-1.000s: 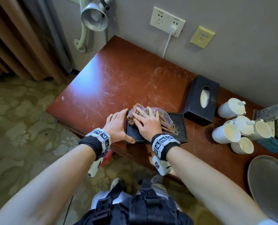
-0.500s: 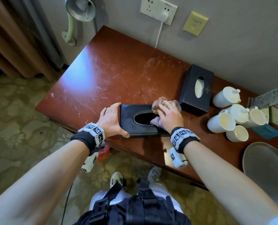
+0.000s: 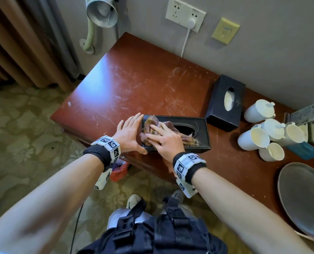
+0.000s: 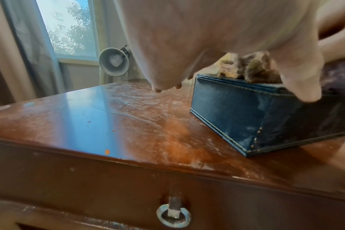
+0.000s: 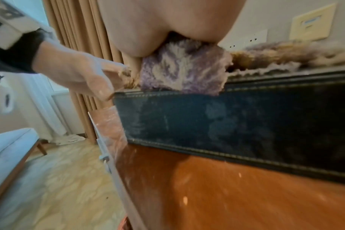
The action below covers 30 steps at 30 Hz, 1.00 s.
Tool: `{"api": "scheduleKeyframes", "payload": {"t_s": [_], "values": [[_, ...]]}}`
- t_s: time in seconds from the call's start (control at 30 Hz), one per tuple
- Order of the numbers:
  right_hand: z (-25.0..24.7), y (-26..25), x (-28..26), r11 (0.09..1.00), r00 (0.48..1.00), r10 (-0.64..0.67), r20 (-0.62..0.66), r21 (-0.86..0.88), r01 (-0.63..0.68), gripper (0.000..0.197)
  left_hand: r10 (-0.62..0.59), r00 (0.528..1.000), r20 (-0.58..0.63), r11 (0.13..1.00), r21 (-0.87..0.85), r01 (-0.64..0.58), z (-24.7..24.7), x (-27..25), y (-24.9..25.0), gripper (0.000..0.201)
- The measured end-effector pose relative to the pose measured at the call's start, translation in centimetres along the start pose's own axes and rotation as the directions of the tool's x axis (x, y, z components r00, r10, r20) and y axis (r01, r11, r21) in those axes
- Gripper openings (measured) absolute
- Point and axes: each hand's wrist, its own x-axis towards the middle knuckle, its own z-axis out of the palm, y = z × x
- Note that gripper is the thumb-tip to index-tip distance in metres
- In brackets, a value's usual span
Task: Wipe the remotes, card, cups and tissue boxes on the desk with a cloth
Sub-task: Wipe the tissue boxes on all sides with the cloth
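Observation:
A black tissue box [image 3: 194, 134] lies lengthwise near the desk's front edge. On its top, at the left end, sits a purple and brown cloth [image 3: 150, 123]. My right hand [image 3: 161, 137] presses flat on this cloth with its fingers spread. The left hand [image 3: 133, 132] braces the box's left end with straight fingers, its thumb along the front side. The right wrist view shows the cloth [image 5: 183, 70] bunched under my palm on the box's rim [image 5: 226, 118]. A second black tissue box [image 3: 225, 103] stands behind, by several white cups [image 3: 253, 138].
The red-brown desk [image 3: 134, 85] is scratched and bare on its left half. A grey plate [image 3: 302, 197] lies at the right front, and a teal card [image 3: 304, 152] lies behind the cups. A lamp [image 3: 102, 13] and a wall socket [image 3: 185, 17] are beyond the desk.
My right hand slid the cloth along the box top, from the left end to the right end and back to the left. The left hand stayed at the box's left end.

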Motion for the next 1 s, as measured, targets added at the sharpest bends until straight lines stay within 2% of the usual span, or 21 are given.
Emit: {"api": "scheduleKeyframes", "payload": {"t_s": [0.13,0.2,0.27,0.37,0.47,0.5,0.57,0.63,0.77,0.87,1.0], "values": [[0.5,1.5,-2.2,0.995,0.995,-0.093,-0.036,-0.039,0.092,0.029,0.042,0.999,0.016,0.987,0.154,-0.044,-0.2,0.6,0.8,0.137],[0.1,2.5,-3.1,0.995,0.996,-0.080,-0.030,-0.060,0.078,0.031,0.067,0.996,0.052,0.969,0.234,-0.078,-0.3,1.1,1.6,0.137],[-0.5,3.9,-4.4,0.997,1.000,-0.014,-0.026,-0.081,0.012,0.035,0.080,0.993,0.087,0.949,0.299,-0.102,-0.2,1.8,2.6,0.137],[-1.5,6.2,-6.6,0.973,0.978,0.208,0.014,-0.101,-0.206,0.047,0.066,0.990,0.121,0.929,0.355,-0.105,0.0,2.7,3.7,0.137],[-2.5,8.2,-8.1,0.891,0.891,0.454,0.012,-0.021,-0.454,0.046,0.061,0.993,0.101,0.915,0.392,-0.096,0.1,2.9,4.1,0.136],[-2.8,8.6,-8.5,0.841,0.843,0.537,0.003,0.070,-0.536,0.045,0.062,0.994,0.091,0.912,0.400,-0.093,0.1,2.8,4.1,0.135],[-3.4,9.3,-8.9,0.682,0.717,0.697,0.019,0.291,-0.671,0.044,0.065,0.995,0.071,0.908,0.411,-0.088,0.0,2.7,4.1,0.135],[-3.8,9.7,-9.2,0.574,0.634,0.773,0.019,0.404,-0.712,0.043,0.067,0.996,0.060,0.905,0.416,-0.086,-0.2,2.6,4.3,0.135],[-5.1,10.2,-9.6,0.530,0.553,0.830,-0.072,0.410,-0.742,0.033,0.054,0.998,0.029,0.906,0.420,-0.062,-0.3,2.2,4.2,0.134],[-6.2,10.5,-9.6,0.552,0.558,0.824,-0.099,0.364,-0.750,0.030,-0.022,0.999,-0.023,0.917,0.399,0.030,-0.2,1.7,3.9,0.130],[-6.5,9.2,-8.1,0.621,0.625,0.771,-0.120,0.359,-0.697,0.029,-0.182,0.975,-0.128,0.934,0.287,0.212,-0.5,2.0,4.6,0.128]]}}
